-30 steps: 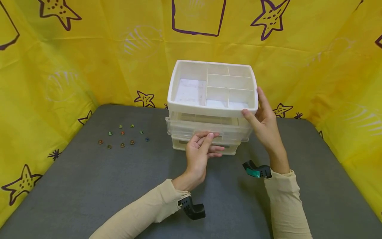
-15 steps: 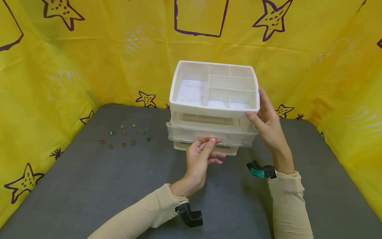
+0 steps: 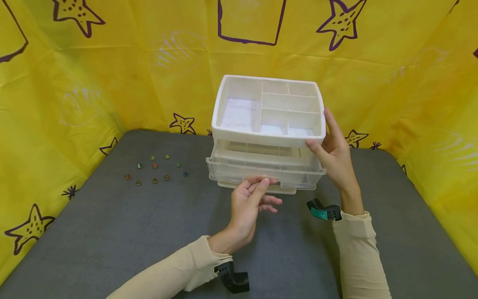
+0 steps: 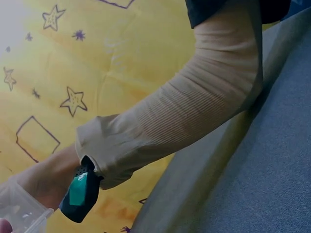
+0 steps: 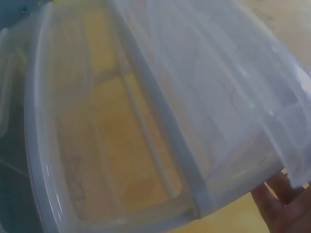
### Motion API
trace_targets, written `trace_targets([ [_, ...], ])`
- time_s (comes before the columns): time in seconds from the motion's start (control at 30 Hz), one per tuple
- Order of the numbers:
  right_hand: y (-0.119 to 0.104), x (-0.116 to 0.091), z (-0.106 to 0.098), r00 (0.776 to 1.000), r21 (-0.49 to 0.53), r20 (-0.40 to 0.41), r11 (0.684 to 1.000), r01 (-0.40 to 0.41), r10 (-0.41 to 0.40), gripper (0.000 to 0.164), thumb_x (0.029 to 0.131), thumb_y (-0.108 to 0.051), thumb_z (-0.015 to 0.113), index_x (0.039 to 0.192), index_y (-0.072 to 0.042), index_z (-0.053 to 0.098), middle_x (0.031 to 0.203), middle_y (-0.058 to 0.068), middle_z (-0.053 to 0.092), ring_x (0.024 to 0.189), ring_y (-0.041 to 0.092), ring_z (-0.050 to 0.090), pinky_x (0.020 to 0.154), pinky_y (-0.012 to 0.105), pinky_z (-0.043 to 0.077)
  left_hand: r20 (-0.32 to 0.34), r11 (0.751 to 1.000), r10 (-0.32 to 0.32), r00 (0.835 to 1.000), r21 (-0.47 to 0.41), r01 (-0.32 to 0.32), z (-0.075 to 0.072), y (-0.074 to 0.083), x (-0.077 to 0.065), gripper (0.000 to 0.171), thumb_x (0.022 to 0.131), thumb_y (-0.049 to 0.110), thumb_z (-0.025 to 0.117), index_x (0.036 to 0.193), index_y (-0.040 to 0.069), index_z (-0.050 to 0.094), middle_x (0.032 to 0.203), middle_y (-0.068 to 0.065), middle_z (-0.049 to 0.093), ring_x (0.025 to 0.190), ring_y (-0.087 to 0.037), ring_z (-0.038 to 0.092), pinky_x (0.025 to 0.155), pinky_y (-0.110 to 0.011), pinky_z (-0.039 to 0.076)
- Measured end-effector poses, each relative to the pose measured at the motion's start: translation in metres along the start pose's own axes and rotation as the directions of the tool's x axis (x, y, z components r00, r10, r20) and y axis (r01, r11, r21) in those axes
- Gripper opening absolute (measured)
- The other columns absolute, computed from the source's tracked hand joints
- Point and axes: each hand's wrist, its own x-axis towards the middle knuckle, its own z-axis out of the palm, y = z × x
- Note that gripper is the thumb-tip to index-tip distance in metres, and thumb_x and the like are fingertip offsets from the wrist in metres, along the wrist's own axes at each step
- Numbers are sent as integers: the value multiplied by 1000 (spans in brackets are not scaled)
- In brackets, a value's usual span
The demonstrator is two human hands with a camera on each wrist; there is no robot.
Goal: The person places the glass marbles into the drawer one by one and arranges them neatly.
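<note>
A cream plastic drawer organizer (image 3: 269,140) with a divided open top stands on the table in the head view. From its front a clear drawer (image 3: 231,170) sticks out partway. My left hand (image 3: 246,203) pinches the middle of the drawer's front edge between thumb and index finger, the other fingers loosely bent below. With the thumb on the front corner and the fingers along the side, my right hand (image 3: 336,160) holds the organizer's upper right. In the right wrist view the see-through drawer (image 5: 233,87) fills much of the picture, and my right hand (image 5: 284,201) shows at lower right.
Several small round coloured pieces (image 3: 154,165), resembling marbles, lie spread on the grey table (image 3: 123,232) left of the organizer. A yellow patterned cloth (image 3: 130,74) hangs behind and at both sides. Black camera mounts (image 3: 235,279) sit on the wrists.
The clear drawer has slid further out toward me, with my left hand drawing back along with it. My right hand keeps its hold on the organizer's corner.
</note>
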Motion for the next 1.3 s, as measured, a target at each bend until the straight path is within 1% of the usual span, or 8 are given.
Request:
trace_targets([
  [0.17,-1,3,2,998,25,34,998,-50,50,77,96,7,55,159,-20,21,153,15,34,119,24,51,90,23,55,12,1000,1,1000,11,-1,-1,1,-3,10,99,11,60,107,7,58,111,-16,73,63,-11,72,54,-28,57],
  [0.27,-1,5,4,996,44,50,996,-78,76,77,97,6,52,160,-23,18,150,15,35,118,24,49,91,24,54,18,1000,2,1000,15,-3,-2,1,-4,11,99,13,60,107,7,58,110,-13,74,63,-10,72,54,-28,57],
  [0.5,0,7,7,998,63,9,996,-64,63,79,92,10,57,158,-15,23,144,15,41,112,22,52,87,22,55,26,1000,-7,1000,13,6,-4,2,-6,10,99,14,60,106,8,58,107,-6,76,64,-10,72,54,-27,56],
  [0.6,1,8,8,998,80,-2,995,-65,66,81,89,14,59,157,-13,24,146,13,40,112,22,51,87,22,55,37,1000,-10,999,11,9,-4,1,-7,10,99,15,60,106,8,58,105,-3,76,64,-10,72,54,-26,56],
  [0.77,1,10,4,997,67,16,995,-74,73,85,87,16,60,157,-14,23,149,12,37,114,23,51,89,22,56,37,1000,-14,999,8,13,-3,0,-8,10,100,15,60,106,9,58,107,-5,76,63,-10,72,53,-26,56],
  [0.93,2,13,-1,995,47,38,995,-90,88,91,84,17,63,158,-16,22,144,11,40,113,24,51,86,23,57,48,1000,-24,999,8,24,-2,0,-10,9,99,15,60,106,8,58,107,-5,76,62,-9,72,53,-25,55],
  [1.07,4,18,-3,995,16,23,995,-100,100,95,80,18,67,157,-17,24,141,8,42,112,24,50,84,22,57,54,1000,-24,998,4,24,-3,0,-11,8,99,15,60,104,9,59,103,0,76,62,-8,71,52,-24,55],
  [1.3,7,23,-1,997,10,5,996,-83,83,96,76,18,69,156,-16,27,140,8,44,112,25,50,83,22,57,57,1000,-20,998,5,19,-5,2,-11,8,100,16,60,105,10,60,103,1,76,62,-9,71,52,-24,55],
])
